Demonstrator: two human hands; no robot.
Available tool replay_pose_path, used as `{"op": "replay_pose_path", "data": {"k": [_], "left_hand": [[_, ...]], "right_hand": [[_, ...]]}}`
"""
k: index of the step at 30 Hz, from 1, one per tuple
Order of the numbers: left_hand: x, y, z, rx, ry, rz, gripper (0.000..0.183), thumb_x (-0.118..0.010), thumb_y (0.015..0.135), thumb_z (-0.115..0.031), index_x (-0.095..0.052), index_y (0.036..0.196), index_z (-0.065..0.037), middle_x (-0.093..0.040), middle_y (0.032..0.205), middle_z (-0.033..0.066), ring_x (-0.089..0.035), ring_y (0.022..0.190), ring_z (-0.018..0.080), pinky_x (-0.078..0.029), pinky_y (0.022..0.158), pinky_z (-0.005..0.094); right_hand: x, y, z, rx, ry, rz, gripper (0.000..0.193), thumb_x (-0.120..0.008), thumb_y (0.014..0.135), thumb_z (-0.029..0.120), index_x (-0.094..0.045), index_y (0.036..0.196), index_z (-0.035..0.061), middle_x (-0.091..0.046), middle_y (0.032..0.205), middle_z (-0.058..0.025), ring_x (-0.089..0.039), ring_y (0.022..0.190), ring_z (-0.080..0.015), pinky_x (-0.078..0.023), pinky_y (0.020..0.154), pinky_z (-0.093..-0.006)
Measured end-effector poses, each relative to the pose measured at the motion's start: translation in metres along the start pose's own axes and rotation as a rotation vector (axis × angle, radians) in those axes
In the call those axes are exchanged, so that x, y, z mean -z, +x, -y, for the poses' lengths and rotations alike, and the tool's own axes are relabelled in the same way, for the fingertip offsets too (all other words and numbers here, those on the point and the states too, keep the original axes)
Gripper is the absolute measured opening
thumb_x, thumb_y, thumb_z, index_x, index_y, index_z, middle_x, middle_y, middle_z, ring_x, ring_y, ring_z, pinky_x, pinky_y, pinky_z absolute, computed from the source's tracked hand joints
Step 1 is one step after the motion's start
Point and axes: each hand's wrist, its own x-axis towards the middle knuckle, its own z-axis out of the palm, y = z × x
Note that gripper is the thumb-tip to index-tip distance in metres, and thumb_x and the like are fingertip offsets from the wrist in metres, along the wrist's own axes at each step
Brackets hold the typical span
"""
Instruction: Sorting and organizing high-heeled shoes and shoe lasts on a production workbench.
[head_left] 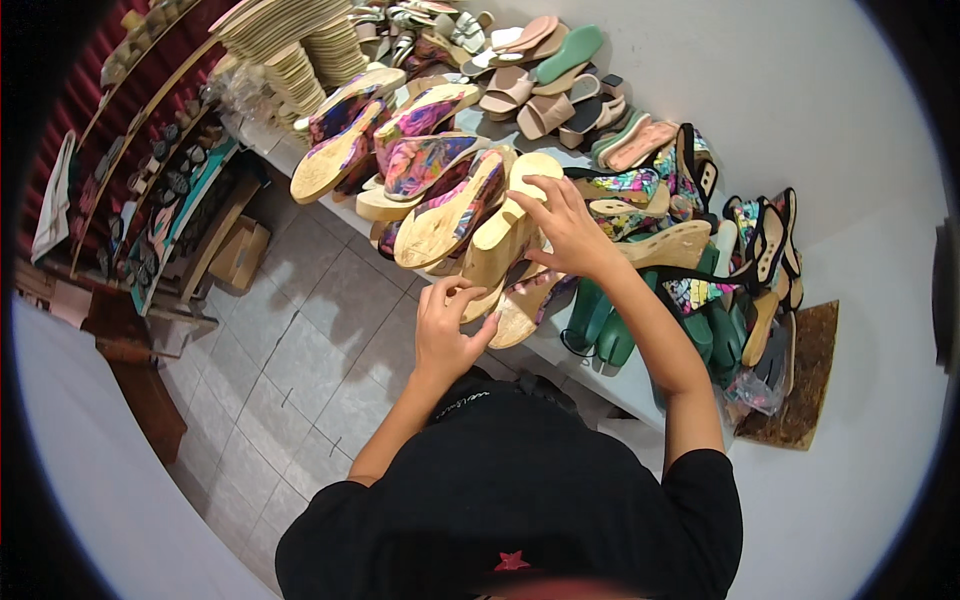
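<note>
- The right hand [568, 228] is grasping a wedge [492, 258]; two fingertips lie on its pale underside, and the thumb sits lower, by its side.
- The left hand [450, 325] is half curled at the lower end of the wedge; its fingers bend toward the wood and its thumb stands apart from them; whether it grips or only touches, I cannot tell.
- The wedge is at the front edge of the table [555, 352], between the two hands; its pale underside faces up toward the camera, and its tan side shows below that.
- Just left of the wedge is a floral sandal [450, 215] with a tan footbed; just below the wedge, near the left thumb, is another tan sandal [522, 312], partly hidden.
- Farther left on the table are more floral sandals, one of them a purple sandal [340, 160]; behind these rise stacked soles [285, 75].
- Toward the wall [790, 80] lies a heap of slides, among them a green slide [570, 55] and a pink slide [640, 145].
- Right of the right forearm are black-strapped sandals [768, 240]; green foot forms [615, 335] stand nearer the front, on both sides of that forearm; a brown board [812, 375] leans beyond.
- Left across the tiled floor [300, 350] are a shoe rack [165, 205] and a carton [240, 255].
</note>
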Motion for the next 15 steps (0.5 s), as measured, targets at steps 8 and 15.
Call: {"op": "replay_pose_path", "data": {"k": [8, 15], "left_hand": [[-0.032, 0.020, -0.014, -0.191, -0.406, 0.222, 0.004, -0.069, 0.075, -0.006, -0.066, 0.077, -0.003, -0.053, 0.061, 0.0050, -0.052, 0.052, 0.0150, -0.040, 0.049, 0.0283], [-0.072, 0.031, -0.027, -0.309, -0.497, 0.372, 0.010, -0.064, 0.081, -0.012, -0.065, 0.077, -0.003, -0.056, 0.063, 0.0077, -0.053, 0.054, 0.0184, -0.041, 0.052, 0.0294]], "right_hand": [[0.011, -0.080, -0.017, -0.402, -0.054, -0.261, 0.078, -0.073, 0.065, 0.027, -0.037, 0.133, 0.0115, -0.031, 0.131, -0.0176, -0.030, 0.121, -0.0378, -0.024, 0.101, -0.0481], [0.015, -0.185, -0.107, -0.999, -0.142, -0.465, 0.079, -0.073, 0.068, 0.023, -0.031, 0.133, 0.0048, -0.028, 0.126, -0.0240, -0.030, 0.116, -0.0429, -0.026, 0.101, -0.0482]]}}
